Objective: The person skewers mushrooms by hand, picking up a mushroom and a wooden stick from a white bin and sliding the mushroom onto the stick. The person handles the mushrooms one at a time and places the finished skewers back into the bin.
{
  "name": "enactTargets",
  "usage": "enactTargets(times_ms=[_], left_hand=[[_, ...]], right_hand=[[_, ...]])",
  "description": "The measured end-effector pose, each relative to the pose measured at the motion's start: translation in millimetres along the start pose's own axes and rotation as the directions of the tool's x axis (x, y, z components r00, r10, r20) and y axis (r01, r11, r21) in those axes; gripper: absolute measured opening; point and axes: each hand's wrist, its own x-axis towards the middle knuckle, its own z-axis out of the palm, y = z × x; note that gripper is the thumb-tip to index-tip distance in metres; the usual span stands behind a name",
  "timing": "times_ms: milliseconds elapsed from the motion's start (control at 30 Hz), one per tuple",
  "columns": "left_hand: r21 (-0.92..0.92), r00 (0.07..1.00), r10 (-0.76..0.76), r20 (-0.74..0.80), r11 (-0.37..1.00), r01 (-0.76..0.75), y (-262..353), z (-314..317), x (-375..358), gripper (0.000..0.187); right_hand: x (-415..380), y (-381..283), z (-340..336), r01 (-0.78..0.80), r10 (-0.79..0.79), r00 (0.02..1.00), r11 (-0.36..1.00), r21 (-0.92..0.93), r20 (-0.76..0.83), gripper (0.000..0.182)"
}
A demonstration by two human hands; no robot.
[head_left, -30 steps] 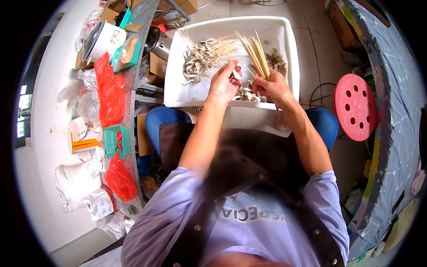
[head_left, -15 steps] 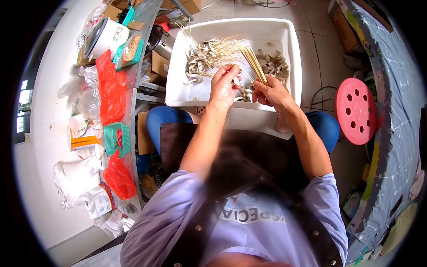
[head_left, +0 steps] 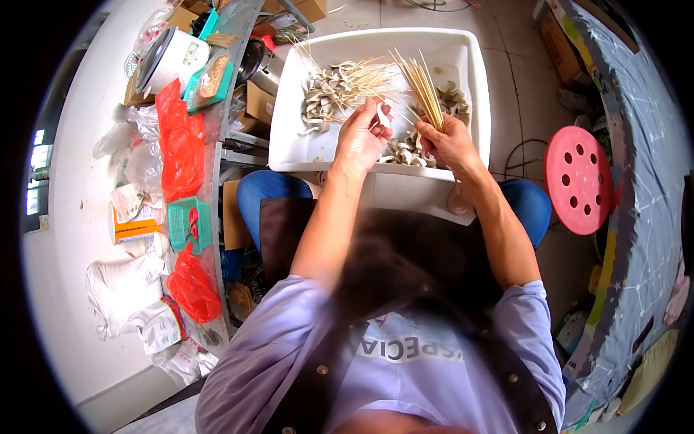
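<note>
Over a white plastic tub, my left hand is closed on a pale mushroom piece, pinched at the fingertips. My right hand grips a bundle of bamboo skewers, their free ends fanning up and away from me. A thin skewer seems to reach from the right hand toward the left. Loose grey-white mushrooms lie in the tub below and behind my right hand. On the tub's left side rests a pile of skewered mushrooms, sticks pointing right.
A red round stool with holes stands at the right. Along the left runs a cluttered table with red plastic bags, a green basket holding red-handled scissors, and a white pot. A patterned grey cloth covers something at far right.
The skewer bundle has tilted more upright and shifted right with my right hand, which rose slightly. My left hand has turned, showing more of the mushroom piece.
</note>
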Motion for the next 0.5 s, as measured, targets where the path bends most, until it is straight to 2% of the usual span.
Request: enactTargets(times_ms=[133, 233, 367, 500], left_hand=[[-0.01, 0.979, 0.159, 0.127, 0.987, -0.159, 8.4, -11.5, 3.9, 0.032], [-0.043, 0.958, 0.283, 0.042, 0.959, -0.282, 16.1, -12.9, 5.3, 0.037], [-0.09, 0.95, 0.312, -0.01, 0.946, -0.311, 24.1, -10.2, 1.9, 0.037], [-0.087, 0.943, 0.331, 0.03, 0.941, -0.328, 26.7, -14.5, 4.4, 0.036]], right_hand=[[-10.9, -15.4, -1.9, 0.004, -0.003, 0.999, 1.0, -0.019, 0.039, 0.015], [-10.7, -13.8, -1.3, 0.039, -0.035, 0.998, 0.997, -0.066, 0.058, 0.012], [-10.7, -14.3, -1.7, 0.053, -0.047, 0.995, 0.996, -0.066, 0.086, 0.012], [-10.4, -13.4, -4.0, 0.061, -0.053, 0.994, 0.995, -0.079, 0.097, 0.012]])
